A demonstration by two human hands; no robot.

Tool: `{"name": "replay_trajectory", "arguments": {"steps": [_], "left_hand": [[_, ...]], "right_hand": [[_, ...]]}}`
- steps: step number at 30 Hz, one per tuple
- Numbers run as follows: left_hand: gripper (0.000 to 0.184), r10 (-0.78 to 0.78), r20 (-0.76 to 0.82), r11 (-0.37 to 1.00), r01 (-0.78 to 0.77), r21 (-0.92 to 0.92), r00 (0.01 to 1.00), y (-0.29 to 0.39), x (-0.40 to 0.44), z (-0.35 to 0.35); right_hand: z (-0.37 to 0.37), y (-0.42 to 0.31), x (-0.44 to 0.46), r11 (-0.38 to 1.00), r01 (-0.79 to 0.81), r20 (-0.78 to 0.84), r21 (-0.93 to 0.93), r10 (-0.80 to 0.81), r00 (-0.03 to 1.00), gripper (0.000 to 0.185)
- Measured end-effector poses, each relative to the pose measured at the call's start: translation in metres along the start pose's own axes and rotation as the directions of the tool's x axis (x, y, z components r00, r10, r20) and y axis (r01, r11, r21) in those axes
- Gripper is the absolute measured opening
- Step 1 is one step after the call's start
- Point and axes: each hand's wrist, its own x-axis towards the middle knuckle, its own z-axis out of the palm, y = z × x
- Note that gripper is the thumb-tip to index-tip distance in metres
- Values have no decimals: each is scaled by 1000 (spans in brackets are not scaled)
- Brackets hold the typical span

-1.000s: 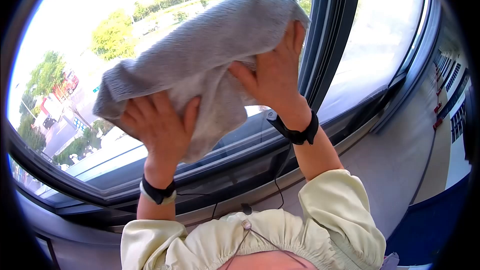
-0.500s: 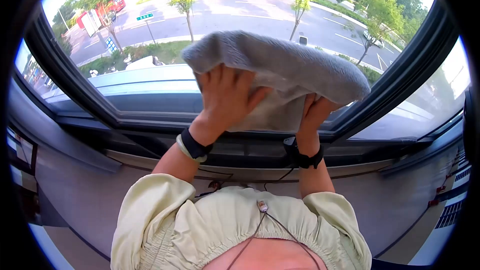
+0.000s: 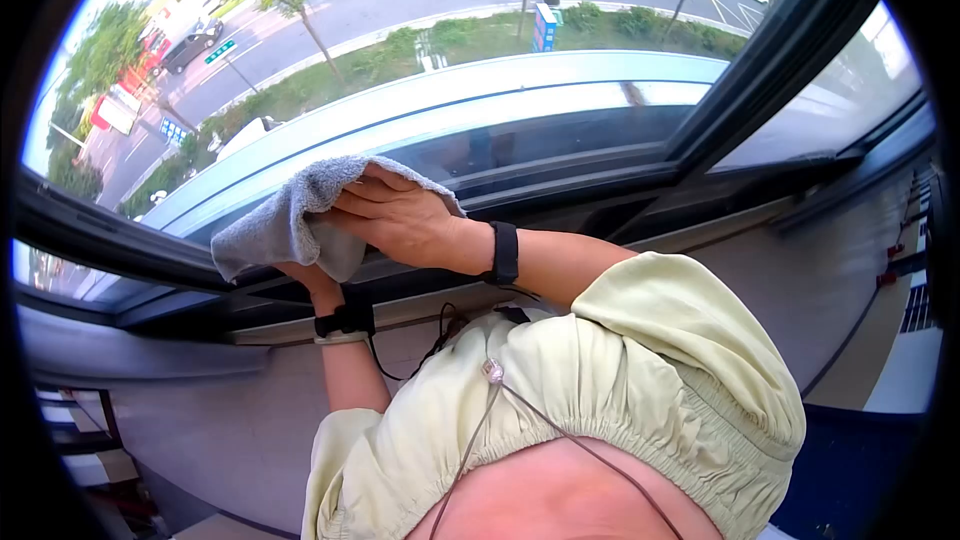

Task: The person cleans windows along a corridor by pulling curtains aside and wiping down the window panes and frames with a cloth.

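Note:
A grey towel (image 3: 268,225) is bunched at the lower left of the window, by the dark bottom frame (image 3: 585,192). My right hand (image 3: 408,226) reaches across to the left and grips the towel's right part, its fingertips tucked under a fold. Below it, my left hand (image 3: 312,278) holds the towel's lower edge; its fingers are mostly hidden by the fabric. Each wrist wears a dark band, and a light bracelet also circles the left one.
A thick dark upright (image 3: 765,65) divides the window at the right. Outside lie a pale ledge (image 3: 440,105), shrubs and a road. A dark cable (image 3: 385,365) hangs below the sill, near my body. Grey curtain-like fabric (image 3: 150,348) runs along the lower left.
Both hands have moved left and down with the towel, from the middle of the pane to its lower left corner. The towel is more crumpled, and my view has shifted and tilted.

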Motion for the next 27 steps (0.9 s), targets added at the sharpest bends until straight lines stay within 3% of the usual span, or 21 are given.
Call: {"name": "replay_trajectory", "arguments": {"steps": [2,4,7,8,10,13,15,19,21,23,27], "left_hand": [[46,-9,60,972,-6,235,998,-2,-9,25],[54,115,157,848,-179,499,981,-2,-11,58],[68,317,387,400,-492,774,866,4,-19,120],[73,347,476,206,-561,802,808,6,-24,142],[74,389,612,13,-669,743,689,9,-43,196],[62,465,734,-60,-809,585,496,-2,-80,270],[54,424,812,-48,-885,462,401,-13,-100,298],[39,181,948,78,-965,250,260,-41,-138,310],[32,184,965,136,-977,166,189,-39,-141,299],[32,141,974,108,-981,162,177,-28,-131,286],[34,153,954,171,-958,230,256,-15,-102,235]], "right_hand": [[-12,15,-23,1000,-20,-41,25,21,999,44],[-37,39,-42,994,-80,-165,-71,67,984,42],[-80,83,-77,969,-212,-330,-127,160,930,40],[-98,99,-88,945,-266,-361,-190,184,914,36],[-128,131,-113,887,-376,-458,-269,226,860,33],[-153,171,-162,847,-484,-565,-218,295,771,42],[-153,182,-202,799,-543,-550,-256,342,762,49],[-140,171,-225,781,-603,-510,-159,458,728,56],[-122,149,-229,709,-672,-428,213,686,588,38],[-89,131,-218,571,-552,-445,608,821,358,32],[-59,101,-193,677,-622,-467,394,730,499,29]]}}
